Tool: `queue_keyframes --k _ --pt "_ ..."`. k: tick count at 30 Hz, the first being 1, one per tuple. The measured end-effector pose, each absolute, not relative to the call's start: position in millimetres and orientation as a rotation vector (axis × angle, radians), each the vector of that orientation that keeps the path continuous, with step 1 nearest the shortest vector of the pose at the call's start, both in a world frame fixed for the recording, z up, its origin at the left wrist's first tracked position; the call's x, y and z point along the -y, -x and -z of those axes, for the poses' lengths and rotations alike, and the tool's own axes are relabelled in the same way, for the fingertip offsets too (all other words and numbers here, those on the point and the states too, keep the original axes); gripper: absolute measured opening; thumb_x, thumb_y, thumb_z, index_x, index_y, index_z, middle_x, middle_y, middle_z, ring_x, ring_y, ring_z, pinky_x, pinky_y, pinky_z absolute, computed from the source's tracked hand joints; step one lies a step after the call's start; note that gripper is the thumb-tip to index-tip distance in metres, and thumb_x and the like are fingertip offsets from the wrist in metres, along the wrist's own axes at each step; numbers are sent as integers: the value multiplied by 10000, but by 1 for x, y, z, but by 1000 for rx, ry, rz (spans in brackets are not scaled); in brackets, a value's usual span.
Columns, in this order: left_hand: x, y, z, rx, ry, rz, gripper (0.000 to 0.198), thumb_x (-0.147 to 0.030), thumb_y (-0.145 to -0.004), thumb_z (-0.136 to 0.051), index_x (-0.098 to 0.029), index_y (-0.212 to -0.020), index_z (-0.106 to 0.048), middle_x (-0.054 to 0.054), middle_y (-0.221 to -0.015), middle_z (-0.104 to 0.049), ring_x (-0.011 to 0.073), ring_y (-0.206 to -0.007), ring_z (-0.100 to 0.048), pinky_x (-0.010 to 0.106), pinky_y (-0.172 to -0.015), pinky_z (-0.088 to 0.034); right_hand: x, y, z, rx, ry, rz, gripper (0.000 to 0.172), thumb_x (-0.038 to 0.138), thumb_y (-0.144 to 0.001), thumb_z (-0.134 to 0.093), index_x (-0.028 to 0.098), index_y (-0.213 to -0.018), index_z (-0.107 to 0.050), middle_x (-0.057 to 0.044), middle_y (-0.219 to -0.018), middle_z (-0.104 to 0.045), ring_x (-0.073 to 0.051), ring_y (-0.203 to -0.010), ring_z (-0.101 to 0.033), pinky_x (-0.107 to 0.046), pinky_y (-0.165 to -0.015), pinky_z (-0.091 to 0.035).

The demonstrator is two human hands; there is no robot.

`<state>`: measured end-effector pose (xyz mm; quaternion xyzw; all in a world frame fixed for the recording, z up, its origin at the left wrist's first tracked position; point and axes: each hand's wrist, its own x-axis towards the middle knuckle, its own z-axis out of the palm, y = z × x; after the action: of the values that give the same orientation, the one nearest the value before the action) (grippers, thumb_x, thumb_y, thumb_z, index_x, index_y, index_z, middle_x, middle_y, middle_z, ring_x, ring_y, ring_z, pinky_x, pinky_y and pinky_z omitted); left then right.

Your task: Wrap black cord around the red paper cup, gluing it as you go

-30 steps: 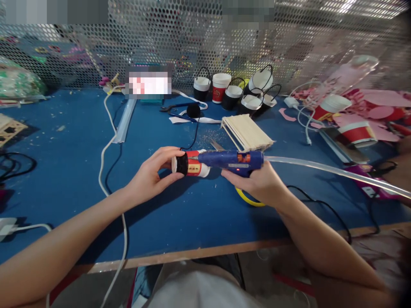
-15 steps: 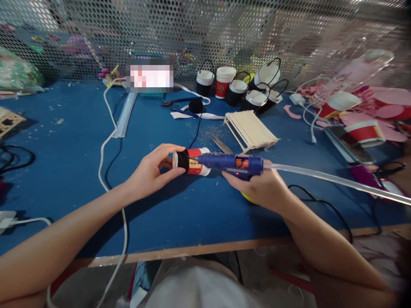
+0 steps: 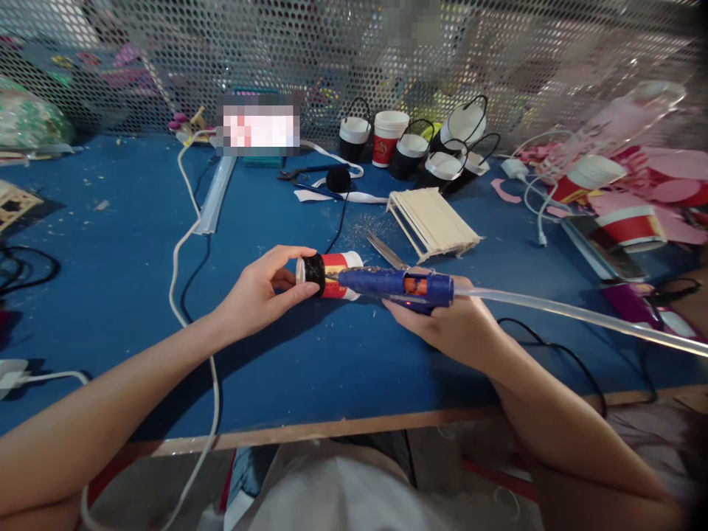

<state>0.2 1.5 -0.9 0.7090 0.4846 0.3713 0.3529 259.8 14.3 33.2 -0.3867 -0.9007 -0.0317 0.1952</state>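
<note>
A red and white paper cup [image 3: 336, 286] lies on its side, with black cord [image 3: 315, 274] wound round the part near its left end. My left hand [image 3: 269, 284] grips that end between thumb and fingers. In my right hand [image 3: 456, 324] is a blue hot glue gun [image 3: 392, 284], its nozzle pointing left at the cup beside the cord's edge. A long clear glue stick [image 3: 553, 308] runs out of the gun's back toward the right. A black cord leads up from near the cup to a black ball [image 3: 338, 178].
Scissors [image 3: 386, 251] and a wooden stick rack [image 3: 434, 223] lie beyond the gun. Several cups with black handles [image 3: 409, 155] stand at the mesh panel [image 3: 310, 51]. Pliers [image 3: 310, 173] and clear glue sticks [image 3: 215, 195] lie further left. A white cable [image 3: 175, 273] crosses the table.
The glue gun's nozzle has shifted very slightly against the cup, and the cup seems turned a little in my left hand. Both hands keep nearly the same place.
</note>
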Motion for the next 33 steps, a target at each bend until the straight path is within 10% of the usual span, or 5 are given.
queue_keyframes --k 33 --pt "-1 -1 2 -1146 -2259 -1055 388 -224 -798 -621 -205 -1168 -506 129 -1219 -494 240 -1129 -511 366 -833 -548 -15 -266 -37 2379 1274 -274 151 298 -719 -556 245 -776 -685 -56 -619 -641 -206 -648 -593 -304 -552 -400"
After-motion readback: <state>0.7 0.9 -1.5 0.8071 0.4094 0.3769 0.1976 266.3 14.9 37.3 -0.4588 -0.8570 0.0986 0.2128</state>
